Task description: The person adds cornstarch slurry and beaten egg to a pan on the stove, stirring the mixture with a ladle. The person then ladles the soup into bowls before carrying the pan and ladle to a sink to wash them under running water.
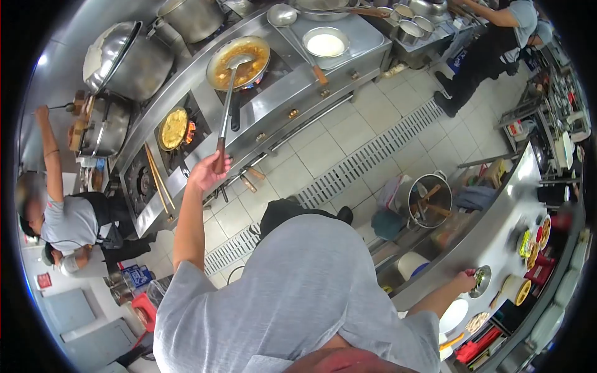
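My left hand [208, 172] is closed round the wooden grip of a long ladle [228, 102]. The ladle's bowl rests in a pan [213, 66] of brown, saucy food on the stove, with flame under it. My right hand [464, 281] stretches out behind to the steel counter, its fingers closed on the rim of a small metal bowl [480, 281] with something green inside. Left of the ladle, a smaller pan [163, 138] holds a flat yellow food, possibly egg, over a lit burner.
Large pots [129, 62] stand behind the burners. Long chopsticks [159, 177] lie across the stove's left end. A second ladle [298, 40] and a bowl of white liquid [326, 43] sit to the right. Co-workers stand at left and upper right. A utensil pot [430, 198] is near the floor drain [348, 169].
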`<state>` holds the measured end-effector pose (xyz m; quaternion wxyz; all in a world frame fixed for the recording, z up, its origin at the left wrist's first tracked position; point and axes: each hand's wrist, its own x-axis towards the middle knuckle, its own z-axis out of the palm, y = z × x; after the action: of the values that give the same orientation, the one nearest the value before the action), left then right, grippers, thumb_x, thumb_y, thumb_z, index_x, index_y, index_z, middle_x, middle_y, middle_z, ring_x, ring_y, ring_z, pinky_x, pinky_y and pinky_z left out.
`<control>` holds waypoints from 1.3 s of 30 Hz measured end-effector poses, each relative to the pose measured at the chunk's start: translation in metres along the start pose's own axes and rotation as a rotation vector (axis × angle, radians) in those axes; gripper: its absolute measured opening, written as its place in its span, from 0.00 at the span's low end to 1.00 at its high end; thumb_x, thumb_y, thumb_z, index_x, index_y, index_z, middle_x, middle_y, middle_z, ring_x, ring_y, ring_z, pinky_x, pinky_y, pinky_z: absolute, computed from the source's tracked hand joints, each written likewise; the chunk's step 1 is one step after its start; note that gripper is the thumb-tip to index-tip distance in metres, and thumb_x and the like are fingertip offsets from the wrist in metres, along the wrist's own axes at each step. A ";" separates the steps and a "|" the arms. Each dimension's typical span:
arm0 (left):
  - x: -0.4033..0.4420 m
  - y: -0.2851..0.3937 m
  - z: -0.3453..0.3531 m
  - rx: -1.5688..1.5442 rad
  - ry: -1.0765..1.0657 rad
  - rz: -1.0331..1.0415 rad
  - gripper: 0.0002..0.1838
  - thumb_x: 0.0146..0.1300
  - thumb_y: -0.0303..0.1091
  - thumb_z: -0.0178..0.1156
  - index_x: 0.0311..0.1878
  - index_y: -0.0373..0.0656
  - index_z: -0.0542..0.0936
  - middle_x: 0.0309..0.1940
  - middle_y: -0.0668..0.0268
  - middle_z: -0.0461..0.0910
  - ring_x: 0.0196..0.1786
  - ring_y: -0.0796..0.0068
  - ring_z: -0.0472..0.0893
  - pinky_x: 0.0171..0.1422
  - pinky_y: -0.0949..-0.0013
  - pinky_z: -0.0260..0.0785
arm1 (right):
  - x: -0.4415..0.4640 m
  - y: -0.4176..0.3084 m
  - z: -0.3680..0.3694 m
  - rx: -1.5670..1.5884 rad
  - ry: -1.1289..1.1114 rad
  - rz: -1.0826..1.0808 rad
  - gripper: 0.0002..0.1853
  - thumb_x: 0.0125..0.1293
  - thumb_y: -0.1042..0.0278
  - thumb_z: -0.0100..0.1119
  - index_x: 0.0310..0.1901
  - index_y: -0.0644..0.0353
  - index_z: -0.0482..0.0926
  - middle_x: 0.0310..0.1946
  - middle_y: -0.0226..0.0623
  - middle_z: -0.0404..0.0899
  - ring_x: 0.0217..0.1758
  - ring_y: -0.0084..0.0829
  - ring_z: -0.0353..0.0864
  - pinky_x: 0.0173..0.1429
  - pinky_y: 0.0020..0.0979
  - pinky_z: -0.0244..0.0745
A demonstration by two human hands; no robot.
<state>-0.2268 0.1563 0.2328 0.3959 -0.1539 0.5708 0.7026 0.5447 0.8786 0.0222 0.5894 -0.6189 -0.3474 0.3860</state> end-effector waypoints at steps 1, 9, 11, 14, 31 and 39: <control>0.004 0.004 0.003 -0.016 -0.049 -0.036 0.22 0.70 0.44 0.62 0.58 0.38 0.76 0.35 0.67 0.82 0.33 0.75 0.81 0.35 0.69 0.74 | 0.002 0.002 0.002 -0.077 -0.001 -0.090 0.11 0.63 0.78 0.48 0.42 0.68 0.79 0.31 0.43 0.81 0.25 0.31 0.77 0.27 0.26 0.75; 0.004 0.026 0.032 -0.201 -0.144 0.144 0.08 0.68 0.34 0.62 0.44 0.44 0.74 0.21 0.77 0.67 0.19 0.86 0.66 0.20 0.77 0.58 | -0.151 -0.077 0.116 0.332 -0.368 0.340 0.05 0.65 0.72 0.54 0.33 0.62 0.76 0.25 0.35 0.78 0.23 0.28 0.75 0.24 0.27 0.72; -0.009 0.027 0.025 -0.135 -0.158 0.191 0.09 0.68 0.34 0.63 0.44 0.44 0.74 0.21 0.77 0.67 0.18 0.86 0.66 0.19 0.77 0.58 | -0.236 -0.115 0.179 0.172 -0.503 0.333 0.03 0.65 0.72 0.56 0.34 0.60 0.76 0.24 0.32 0.77 0.22 0.27 0.76 0.23 0.25 0.70; -0.029 0.027 0.007 -0.015 -0.111 0.230 0.10 0.66 0.33 0.64 0.45 0.45 0.73 0.21 0.76 0.68 0.15 0.85 0.66 0.17 0.77 0.59 | -0.393 -0.195 0.289 0.019 -0.783 0.293 0.03 0.65 0.72 0.59 0.36 0.60 0.76 0.25 0.31 0.77 0.23 0.25 0.79 0.23 0.24 0.70; -0.104 0.060 -0.069 0.081 -0.068 0.211 0.12 0.62 0.27 0.64 0.46 0.40 0.73 0.21 0.73 0.70 0.16 0.83 0.69 0.17 0.76 0.61 | -0.836 -0.211 0.711 -0.586 -1.287 -1.510 0.11 0.61 0.68 0.53 0.32 0.68 0.81 0.34 0.55 0.84 0.39 0.56 0.85 0.45 0.51 0.81; -0.094 0.073 -0.082 0.098 -0.092 0.192 0.11 0.63 0.27 0.63 0.46 0.39 0.73 0.23 0.72 0.71 0.16 0.83 0.70 0.18 0.76 0.62 | -0.873 -0.200 0.743 -0.632 -1.326 -1.578 0.11 0.61 0.67 0.53 0.34 0.65 0.83 0.34 0.55 0.84 0.39 0.55 0.86 0.44 0.49 0.83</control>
<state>-0.2396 0.0426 0.3201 0.3595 -0.0465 0.5977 0.7150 -0.5119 0.4619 0.2762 0.1798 -0.0121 -0.9824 0.0483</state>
